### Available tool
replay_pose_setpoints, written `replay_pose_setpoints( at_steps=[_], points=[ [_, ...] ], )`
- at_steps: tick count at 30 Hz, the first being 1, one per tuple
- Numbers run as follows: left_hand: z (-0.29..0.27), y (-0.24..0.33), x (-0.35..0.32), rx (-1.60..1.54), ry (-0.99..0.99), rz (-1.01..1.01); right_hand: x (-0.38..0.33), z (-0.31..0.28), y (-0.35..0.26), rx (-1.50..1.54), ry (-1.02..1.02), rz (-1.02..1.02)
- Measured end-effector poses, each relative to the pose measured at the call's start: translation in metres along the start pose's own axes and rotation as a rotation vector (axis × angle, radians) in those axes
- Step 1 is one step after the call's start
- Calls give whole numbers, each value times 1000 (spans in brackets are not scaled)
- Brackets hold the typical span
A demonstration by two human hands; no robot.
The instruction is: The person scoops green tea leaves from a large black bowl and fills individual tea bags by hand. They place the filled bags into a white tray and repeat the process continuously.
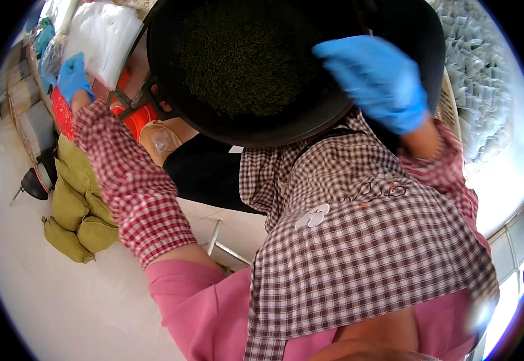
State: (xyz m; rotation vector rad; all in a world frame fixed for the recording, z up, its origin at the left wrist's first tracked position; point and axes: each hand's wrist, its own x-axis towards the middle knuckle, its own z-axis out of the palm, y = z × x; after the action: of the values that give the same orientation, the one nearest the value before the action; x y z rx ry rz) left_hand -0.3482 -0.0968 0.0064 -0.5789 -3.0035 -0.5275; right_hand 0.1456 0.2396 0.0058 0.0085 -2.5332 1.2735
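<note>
HEAD VIEW | Left hand (74, 79): beside plastic bags (102, 39); finger closure cannot be determined | Right hand (373, 81): motion-blurred, fingers directed left, above pan rim; closure cannot be determined | Black pan (256, 137): between hands, circular, holding green material (238, 66); side handle (149, 90) directed toward left-hand side

The left hand (75, 77) is near clear bags (102, 39), the right hand (377, 81) over a black pan (262, 135).
</note>
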Motion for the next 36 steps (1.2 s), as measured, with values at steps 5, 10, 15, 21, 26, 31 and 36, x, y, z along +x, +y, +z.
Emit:
replay_pose_setpoints(
  at_steps=[5, 10, 15, 21, 26, 31, 36],
  points=[
    [34, -84, 78, 400, 3, -12, 8, 112, -7, -36, 70, -141],
    [26, -89, 93, 339, -257, -15, 2, 127, 16, 232, -108, 251],
    [-2, 77, -81, -725, -127, -50, 11, 124, 6, 729, 188, 403],
    [83, 194, -319, -1305, -700, -217, 3, 118, -12, 339, -118, 420],
    [113, 195, -377, -1169, -478, -365, -23, 117, -22, 175, -387, 563],
    [111, 202, -397, -1088, -509, -231, -29, 122, -12, 54, -357, 573],
    [106, 199, -397, -1099, -624, -605, -36, 129, -5, 22, -198, 450]
  ],
)
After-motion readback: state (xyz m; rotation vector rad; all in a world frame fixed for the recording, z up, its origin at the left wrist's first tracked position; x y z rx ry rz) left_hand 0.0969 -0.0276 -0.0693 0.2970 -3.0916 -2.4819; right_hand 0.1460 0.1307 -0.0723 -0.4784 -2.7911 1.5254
